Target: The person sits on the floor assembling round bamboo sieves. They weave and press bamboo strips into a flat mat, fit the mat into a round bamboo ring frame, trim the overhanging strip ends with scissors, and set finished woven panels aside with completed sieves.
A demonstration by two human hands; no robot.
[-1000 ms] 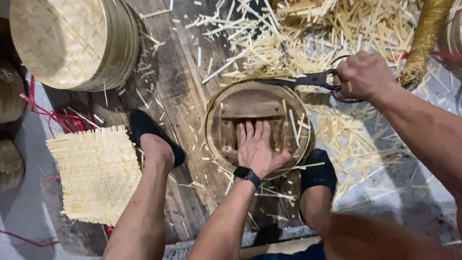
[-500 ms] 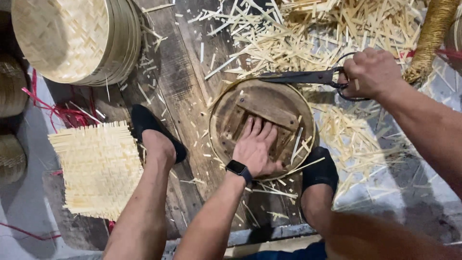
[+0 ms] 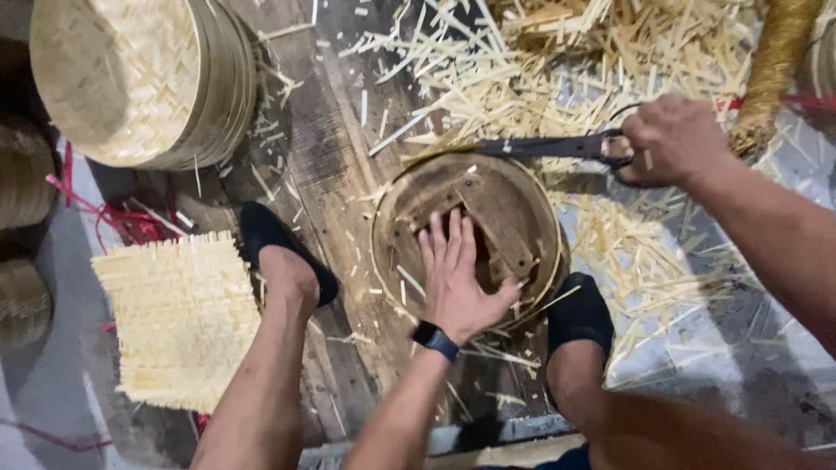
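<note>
My left hand (image 3: 457, 277) lies flat, fingers spread, on a round wooden form (image 3: 514, 202) rimmed with a thin bamboo band, pressing it down on the wooden board. My right hand (image 3: 672, 139) grips the handles of large black shears (image 3: 542, 146), whose blades reach left along the form's far rim. A dark watch sits on my left wrist. My two feet in black shoes (image 3: 270, 237) rest either side of the form.
A stack of round woven bamboo lids (image 3: 131, 74) stands at top left. A square woven bamboo mat (image 3: 178, 318) lies at left. Bamboo strip offcuts (image 3: 557, 61) litter the far side and right. Red string (image 3: 122, 222) lies near the mat.
The round form has turned under my left hand, its cross pieces now slanted. My left hand shifted with it. The shears stay at the far rim.
</note>
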